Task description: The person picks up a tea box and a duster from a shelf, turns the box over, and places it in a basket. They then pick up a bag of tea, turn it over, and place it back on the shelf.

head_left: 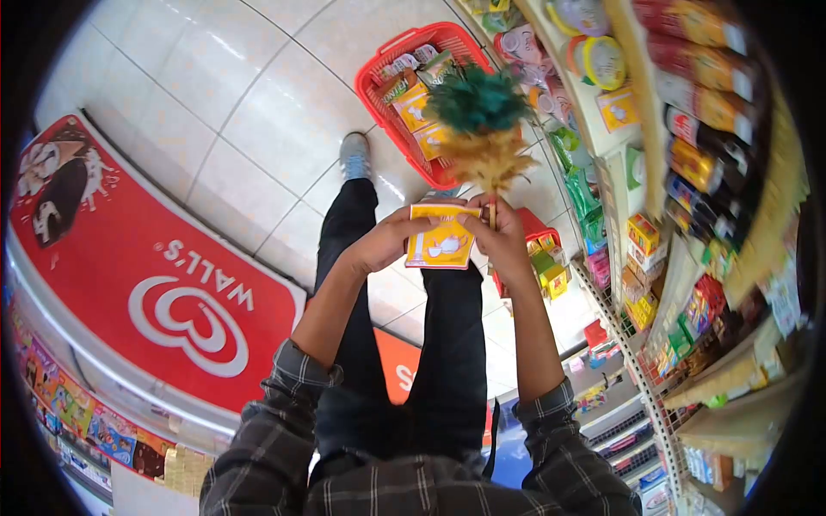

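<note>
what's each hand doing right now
Left hand: closed on the packet's left side.
Right hand: closed on its right side, also holding the duster.

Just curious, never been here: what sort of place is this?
Probably a convenience store or grocery: packed shelves at the right, a red basket of packets, and what looks like a red Wall's ice-cream freezer at the left.

The flat square packet (443, 236) is yellow, edged in white, with a white teapot picture. The feather duster (478, 120) runs dark green at its tip, golden tan below. The slatted plastic basket (374, 86) is bright red. The long-sleeved shirt (370, 490) is charcoal, crossed by a pale plaid grid. The trousers (452, 327) are black. The broad freezer panel (120, 258) is red, bearing a white swirled heart and white lettering. The square floor tiles (249, 86) are glossy off-white with dark joints.
</note>
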A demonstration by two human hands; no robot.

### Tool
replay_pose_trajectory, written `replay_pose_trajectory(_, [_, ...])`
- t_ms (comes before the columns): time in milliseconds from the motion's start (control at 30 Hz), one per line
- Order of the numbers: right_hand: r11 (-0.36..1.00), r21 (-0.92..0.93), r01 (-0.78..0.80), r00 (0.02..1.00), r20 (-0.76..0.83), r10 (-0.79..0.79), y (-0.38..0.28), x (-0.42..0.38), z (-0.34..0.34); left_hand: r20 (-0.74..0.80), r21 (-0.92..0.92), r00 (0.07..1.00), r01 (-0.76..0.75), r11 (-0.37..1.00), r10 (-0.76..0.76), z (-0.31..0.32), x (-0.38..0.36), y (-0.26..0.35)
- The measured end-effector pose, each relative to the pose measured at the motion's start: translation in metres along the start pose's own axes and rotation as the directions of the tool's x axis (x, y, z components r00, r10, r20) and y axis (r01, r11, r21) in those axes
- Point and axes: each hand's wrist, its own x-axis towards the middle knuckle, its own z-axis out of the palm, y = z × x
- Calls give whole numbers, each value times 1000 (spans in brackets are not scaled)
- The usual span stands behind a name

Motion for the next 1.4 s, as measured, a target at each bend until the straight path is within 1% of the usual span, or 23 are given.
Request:
replay_pose_trajectory(33, [991, -76, 114, 991, -58, -118, -15, -18, 8, -46, -91, 998, 43, 995, -48, 20, -19, 9])
replay_pose_trajectory(67, [954, -222, 201, 965, -124, -232, -34, -39, 11, -37, -19, 999, 25, 1000, -26, 40, -43, 22])
replay_pose_trajectory(100, [919, -362, 159, 949, -199, -243, -74, -70, 16, -44, -39, 999, -24, 999, 23, 61, -69, 32])
replay_pose_trajectory(200, [951, -145, 272, 910, -283, -303, -114, -153, 4, -81, -83, 976, -207, 975, 201, 106, -120, 67])
replay_pose_trajectory(267, [916, -268, 299, 917, -185, -353, -131, -213, 9, -14, -202, 982, -189, 961, 190, 140, -152, 89])
replay_pose_trajectory(333, [857, -418, 301, 949, 47, -310, -162, -270, 21, 8, -157, 983, -183, 971, 186, 170, -181, 101])
replay_pose_trajectory(367, [754, -497, 429, 893, 109, -436, -162, -285, 26, 433, -287, 870, -112, 951, 233, 123, -175, 93])
replay_pose_trajectory(400, [726, -530, 437, 865, 28, -501, -166, -294, 24, 425, -311, 897, 18, 950, 122, 146, -187, 103])
replay_pose_trajectory(467, [691, -583, 428, 784, -141, -605, -172, -316, 7, 67, 3, 974, -218, 976, 217, 233, -217, 111])
replay_pose_trajectory(500, [788, -531, 310, 787, -322, -526, -181, -332, -3, 60, 15, 975, -216, 976, 214, 248, -223, 111])
replay_pose_trajectory(600, [849, -375, 372, 591, -610, -528, -200, -379, -13, 128, 97, 954, -285, 953, 272, 296, -241, 106])
replay_pose_trajectory(700, [686, -462, 562, 651, -264, -712, -188, -423, 8, 222, 202, 955, -241, 949, 195, 329, -256, 97])
replay_pose_trajectory(733, [610, -502, 613, 645, -128, -753, -183, -435, 16, 208, 194, 954, -257, 947, 217, 334, -259, 91])
replay_pose_trajectory(767, [483, -643, 595, 554, -108, -826, -174, -439, 14, 201, 189, 950, -277, 942, 239, 336, -259, 83])
replay_pose_trajectory(867, [805, -405, 434, 666, -458, -589, -158, -460, -15, 313, 225, 929, -273, 935, 196, 369, -277, 56])
replay_pose_trajectory(900, [777, -367, 511, 534, -573, -622, -141, -456, -26, 314, 204, 930, -260, 944, 188, 380, -283, 42])
replay_pose_trajectory(1000, [784, -229, 577, 567, -579, -586, -104, -461, -22, 339, 302, 933, -226, 926, 118, 387, -290, 2])
replay_pose_trajectory(1067, [767, -37, 640, 673, -454, -584, -92, -475, -2, 336, 334, 938, -207, 919, 89, 388, -285, -31])
replay_pose_trajectory(1133, [743, -27, 668, 669, -414, -617, -48, -444, 10, 302, 430, 932, -323, 843, 203, 406, -290, -74])
replay_pose_trajectory(1200, [761, 23, 648, 676, -478, -561, -51, -488, 13, 219, 498, 959, -267, 825, 179, 404, -284, -105])
replay_pose_trajectory(1267, [798, -125, 590, 597, -598, -535, -33, -499, 8, -21, 696, 972, -153, 702, 233, 386, -276, -128])
replay_pose_trajectory(1367, [768, -320, 554, 419, -690, -590, -42, -557, 11, 5, 644, 973, -181, 744, 232, 395, -291, -174])
replay_pose_trajectory(1400, [745, -358, 563, 424, -649, -632, -39, -561, 13, 43, 575, 988, -147, 805, 149, 392, -291, -182])
